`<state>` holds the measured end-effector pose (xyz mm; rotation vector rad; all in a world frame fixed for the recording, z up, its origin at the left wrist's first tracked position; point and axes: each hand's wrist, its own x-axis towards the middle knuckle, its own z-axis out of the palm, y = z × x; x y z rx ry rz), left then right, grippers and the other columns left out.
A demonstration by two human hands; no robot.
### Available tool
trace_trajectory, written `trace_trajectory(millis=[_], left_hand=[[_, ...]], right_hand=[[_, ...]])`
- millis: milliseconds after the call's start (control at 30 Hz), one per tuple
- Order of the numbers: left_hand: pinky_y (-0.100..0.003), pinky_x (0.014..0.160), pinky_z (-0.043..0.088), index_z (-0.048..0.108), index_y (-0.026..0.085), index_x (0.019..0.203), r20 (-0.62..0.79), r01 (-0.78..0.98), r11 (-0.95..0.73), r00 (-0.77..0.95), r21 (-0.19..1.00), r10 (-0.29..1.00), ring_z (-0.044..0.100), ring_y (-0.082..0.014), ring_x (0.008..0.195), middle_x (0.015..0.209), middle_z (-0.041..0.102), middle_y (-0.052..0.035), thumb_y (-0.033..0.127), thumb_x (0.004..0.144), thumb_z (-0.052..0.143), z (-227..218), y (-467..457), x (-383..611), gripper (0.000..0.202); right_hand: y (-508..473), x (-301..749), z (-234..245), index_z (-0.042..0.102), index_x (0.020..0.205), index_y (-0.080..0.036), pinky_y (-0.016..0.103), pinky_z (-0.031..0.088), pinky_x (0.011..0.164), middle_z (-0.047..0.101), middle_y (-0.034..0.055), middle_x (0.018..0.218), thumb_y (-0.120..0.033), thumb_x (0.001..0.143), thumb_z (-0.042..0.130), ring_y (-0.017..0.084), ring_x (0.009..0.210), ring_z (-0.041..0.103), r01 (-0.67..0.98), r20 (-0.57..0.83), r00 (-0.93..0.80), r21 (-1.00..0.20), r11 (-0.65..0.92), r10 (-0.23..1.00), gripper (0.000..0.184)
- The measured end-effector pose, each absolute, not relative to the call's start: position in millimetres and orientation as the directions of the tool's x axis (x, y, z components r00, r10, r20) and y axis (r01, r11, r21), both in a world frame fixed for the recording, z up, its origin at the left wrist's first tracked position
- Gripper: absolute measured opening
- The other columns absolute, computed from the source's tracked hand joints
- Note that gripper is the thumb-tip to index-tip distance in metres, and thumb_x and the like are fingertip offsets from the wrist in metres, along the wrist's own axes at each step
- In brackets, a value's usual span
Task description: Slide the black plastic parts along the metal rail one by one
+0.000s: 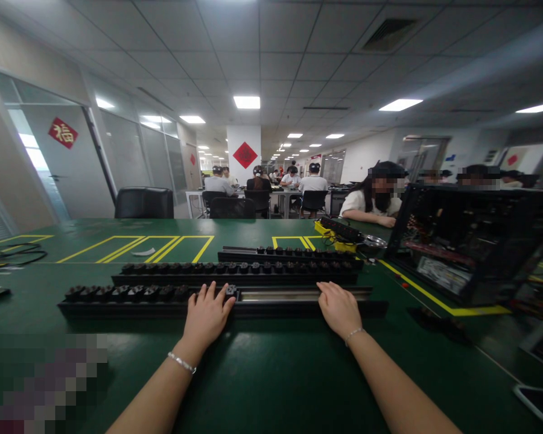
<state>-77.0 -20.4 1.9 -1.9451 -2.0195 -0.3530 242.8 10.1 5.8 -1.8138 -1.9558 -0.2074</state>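
A long black rail [276, 307] lies across the green table in front of me, its left half filled with several black socket modules [127, 293] and its right half showing a bare metal channel [280, 294]. My left hand [207, 316] rests on the rail with fingers spread, its fingertips touching the last module in the row. My right hand [339, 308] lies on the rail's right part, fingers curled down over its far edge. Two more filled rails [235, 272] lie just behind.
An open black computer case [470, 241] stands at the right. A yellow-and-black strip [339, 232] and a metal bowl [374, 242] sit behind the rails. Cables [13, 253] lie at far left. A person [373, 202] sits across the table; others sit at tables beyond.
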Motion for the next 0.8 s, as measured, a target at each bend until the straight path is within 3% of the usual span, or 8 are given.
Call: trace_trajectory(millis=[233,467,800], left_hand=[[-0.059,0.103,0.025,0.049,0.02,0.129,0.413,0.999,0.015,0.001,-0.035,0.911,0.037,-0.0281,0.131,0.14,0.045,-0.0101,0.043,0.093,0.025,3,-25,-71,0.05],[-0.062,0.101,0.026,0.052,0.024,0.127,0.408,0.999,-0.022,0.038,-0.043,0.912,0.039,-0.029,0.13,0.138,0.048,-0.008,0.04,0.093,0.025,4,-24,-72,0.046],[-0.062,0.101,0.027,0.047,0.023,0.132,0.377,0.998,-0.021,0.041,-0.055,0.925,0.036,-0.0324,0.131,0.142,0.043,-0.0104,0.053,0.09,0.026,3,-24,-65,0.055]], right_hand=[[12,244,4,0.06,0.12,-0.02,0.037,0.031,0.1,0.058,0.0021,0.127,-0.025,0.088,0.028,0.018,0.123,0.044,0.973,0.43,-0.029,-0.193,0.123,0.903,0.046],[11,243,5,0.06,0.121,-0.021,0.037,0.031,0.1,0.058,0.002,0.127,-0.025,0.088,0.028,0.018,0.123,0.044,0.973,0.423,-0.026,-0.198,0.121,0.906,0.046],[10,243,5,0.058,0.123,-0.021,0.037,0.031,0.1,0.057,0.0024,0.129,-0.027,0.089,0.027,0.018,0.124,0.043,0.973,0.41,-0.024,-0.201,0.116,0.912,0.047]])
